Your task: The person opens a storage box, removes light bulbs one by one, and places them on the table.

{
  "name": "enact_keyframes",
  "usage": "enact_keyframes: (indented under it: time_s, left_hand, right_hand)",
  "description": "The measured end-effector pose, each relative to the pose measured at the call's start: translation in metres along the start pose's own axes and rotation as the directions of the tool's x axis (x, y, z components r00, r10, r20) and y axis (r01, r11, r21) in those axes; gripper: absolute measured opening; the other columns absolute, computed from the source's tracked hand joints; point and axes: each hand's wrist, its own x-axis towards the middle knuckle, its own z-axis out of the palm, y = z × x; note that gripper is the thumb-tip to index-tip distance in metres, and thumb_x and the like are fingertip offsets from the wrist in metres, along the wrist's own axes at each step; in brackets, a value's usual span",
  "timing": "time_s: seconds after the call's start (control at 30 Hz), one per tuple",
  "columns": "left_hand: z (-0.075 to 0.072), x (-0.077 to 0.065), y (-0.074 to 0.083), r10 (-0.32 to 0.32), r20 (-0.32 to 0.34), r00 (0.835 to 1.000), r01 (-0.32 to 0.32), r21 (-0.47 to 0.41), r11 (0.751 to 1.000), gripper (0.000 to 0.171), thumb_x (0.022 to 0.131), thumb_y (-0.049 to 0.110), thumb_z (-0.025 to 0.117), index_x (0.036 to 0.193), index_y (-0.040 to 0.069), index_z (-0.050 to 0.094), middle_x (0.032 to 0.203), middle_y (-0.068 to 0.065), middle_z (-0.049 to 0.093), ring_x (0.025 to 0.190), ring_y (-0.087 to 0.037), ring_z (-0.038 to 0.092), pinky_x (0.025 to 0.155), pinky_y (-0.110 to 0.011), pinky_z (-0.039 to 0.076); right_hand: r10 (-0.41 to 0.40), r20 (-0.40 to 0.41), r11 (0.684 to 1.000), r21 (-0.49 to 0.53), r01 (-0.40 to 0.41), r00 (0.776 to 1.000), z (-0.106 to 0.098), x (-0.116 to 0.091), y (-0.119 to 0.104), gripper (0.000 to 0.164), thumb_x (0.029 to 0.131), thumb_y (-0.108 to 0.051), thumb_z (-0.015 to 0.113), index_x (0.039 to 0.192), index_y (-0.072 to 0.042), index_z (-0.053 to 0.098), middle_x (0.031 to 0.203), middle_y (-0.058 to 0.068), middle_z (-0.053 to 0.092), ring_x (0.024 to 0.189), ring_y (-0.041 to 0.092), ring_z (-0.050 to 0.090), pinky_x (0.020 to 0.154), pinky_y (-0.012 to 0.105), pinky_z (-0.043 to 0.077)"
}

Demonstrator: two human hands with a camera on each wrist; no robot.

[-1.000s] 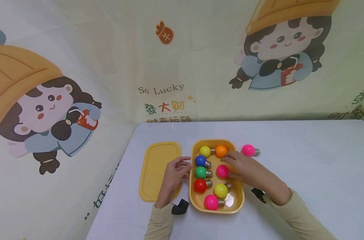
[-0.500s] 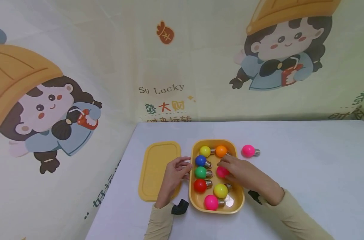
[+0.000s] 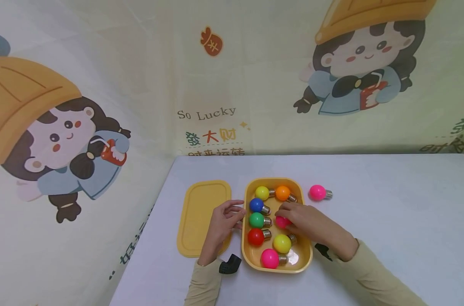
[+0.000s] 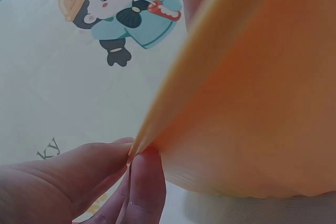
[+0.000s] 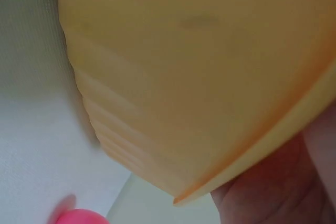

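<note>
A yellow plastic box (image 3: 271, 269) holds several coloured light bulbs lying on their sides. My left hand (image 3: 224, 219) is at its left wall; in the left wrist view the thumb and a finger (image 4: 147, 184) pinch the box's rim (image 4: 173, 80). Inside the box, my right hand (image 3: 308, 219) holds a pink bulb (image 3: 281, 222) with curled fingers, which hide its metal base. Nearby in the box lie a yellow bulb (image 3: 282, 243), a green bulb (image 3: 256, 220) and an orange bulb (image 3: 283, 193). The box wall (image 5: 157, 87) blocks most of the right wrist view.
Left of the box, a flat yellow lid (image 3: 201, 216) lies on the white table (image 3: 392, 221). Another pink bulb (image 3: 317, 192) rests on the table beyond the box's right side. A printed cloth (image 3: 270, 93) hangs behind the table.
My right hand has moved left and slightly nearer in the box, its fingers closing over the pink bulb. The orange bulb's base has come into view. My left hand has stayed at the rim.
</note>
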Motion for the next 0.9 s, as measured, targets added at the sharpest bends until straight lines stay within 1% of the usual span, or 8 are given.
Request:
enact_keyframes:
  time_s: [0.07, 0.17, 0.33, 0.47, 0.6, 0.73, 0.83, 0.9]
  left_hand:
    - [0.0, 0.0, 0.0, -0.002, 0.003, 1.0, 0.002, -0.004, 1.0, 0.034, 0.093, 0.007, 0.068, 0.126, -0.003, 0.062, 0.105, -0.022, 0.068, 0.073, -0.017, 0.069, 0.07, -0.035, 0.062]
    - [0.0, 0.0, 0.0, -0.004, 0.006, 1.0, 0.004, -0.007, 1.0, 0.034, 0.093, 0.007, 0.068, 0.126, -0.003, 0.062, 0.105, -0.022, 0.068, 0.072, -0.015, 0.068, 0.069, -0.035, 0.062]
    - [0.0, 0.001, 0.0, -0.003, 0.002, 1.0, 0.003, 0.0, 1.0, 0.034, 0.094, 0.007, 0.067, 0.126, -0.003, 0.062, 0.106, -0.023, 0.068, 0.075, -0.017, 0.069, 0.07, -0.035, 0.062]
    - [0.0, 0.001, 0.0, 0.001, 0.001, 1.0, -0.001, 0.004, 1.0, 0.034, 0.094, 0.008, 0.067, 0.126, -0.003, 0.062, 0.106, -0.022, 0.068, 0.077, -0.021, 0.07, 0.071, -0.036, 0.062]
    - [0.0, 0.0, 0.001, 0.003, 0.0, 1.0, -0.003, 0.008, 1.0, 0.034, 0.094, 0.008, 0.067, 0.126, -0.003, 0.062, 0.105, -0.022, 0.068, 0.077, -0.021, 0.069, 0.071, -0.038, 0.062]
    - [-0.001, 0.007, -0.012, -0.001, 0.0, 1.0, 0.001, 0.005, 1.0, 0.035, 0.094, 0.007, 0.068, 0.127, -0.002, 0.062, 0.106, -0.023, 0.068, 0.076, -0.019, 0.069, 0.07, -0.037, 0.062]
    - [-0.002, 0.013, -0.025, -0.006, -0.001, 1.0, 0.006, 0.0, 1.0, 0.036, 0.093, 0.01, 0.069, 0.128, 0.001, 0.062, 0.108, -0.021, 0.068, 0.076, -0.018, 0.068, 0.069, -0.034, 0.062]
    - [-0.002, 0.015, -0.028, -0.006, -0.004, 1.0, 0.006, -0.004, 1.0, 0.037, 0.093, 0.014, 0.07, 0.128, 0.004, 0.063, 0.108, -0.019, 0.069, 0.076, -0.017, 0.068, 0.069, -0.033, 0.062]
  right_hand:
    - [-0.009, 0.002, 1.0, 0.006, 0.009, 1.0, 0.0, 0.001, 0.0, 0.033, 0.079, -0.015, 0.083, 0.109, -0.008, 0.073, 0.107, 0.006, 0.065, 0.098, 0.021, 0.062, 0.081, 0.034, 0.06]
    - [-0.007, 0.004, 0.999, 0.031, 0.007, 1.0, -0.001, 0.002, -0.001, 0.033, 0.078, -0.013, 0.084, 0.109, -0.006, 0.074, 0.108, 0.007, 0.066, 0.099, 0.022, 0.062, 0.082, 0.035, 0.06]
    - [-0.009, -0.003, 0.999, 0.048, 0.009, 1.0, -0.005, 0.002, -0.003, 0.035, 0.077, -0.013, 0.085, 0.11, -0.006, 0.075, 0.112, 0.009, 0.066, 0.101, 0.024, 0.064, 0.081, 0.033, 0.06]
    - [-0.022, -0.025, 0.999, 0.029, 0.023, 0.999, -0.011, 0.0, -0.005, 0.037, 0.076, -0.017, 0.086, 0.109, -0.008, 0.075, 0.114, 0.008, 0.067, 0.101, 0.023, 0.065, 0.079, 0.03, 0.06]
    - [-0.047, -0.049, 0.999, 0.014, 0.048, 0.998, -0.017, -0.002, -0.006, 0.036, 0.075, -0.019, 0.087, 0.108, -0.009, 0.076, 0.114, 0.007, 0.067, 0.102, 0.022, 0.065, 0.079, 0.029, 0.06]
    - [-0.056, -0.061, 0.998, 0.02, 0.057, 0.997, -0.024, -0.004, -0.007, 0.04, 0.073, -0.015, 0.088, 0.111, -0.01, 0.075, 0.116, 0.008, 0.066, 0.105, 0.024, 0.064, 0.078, 0.029, 0.061]
    - [-0.062, -0.073, 0.998, 0.001, 0.062, 0.995, -0.028, -0.007, -0.008, 0.043, 0.072, -0.011, 0.088, 0.113, -0.01, 0.074, 0.118, 0.009, 0.066, 0.108, 0.026, 0.064, 0.079, 0.031, 0.061]
    - [-0.065, -0.084, 0.998, -0.011, 0.064, 0.994, -0.031, -0.009, -0.008, 0.045, 0.071, -0.009, 0.088, 0.114, -0.01, 0.074, 0.119, 0.01, 0.065, 0.109, 0.027, 0.063, 0.079, 0.032, 0.061]
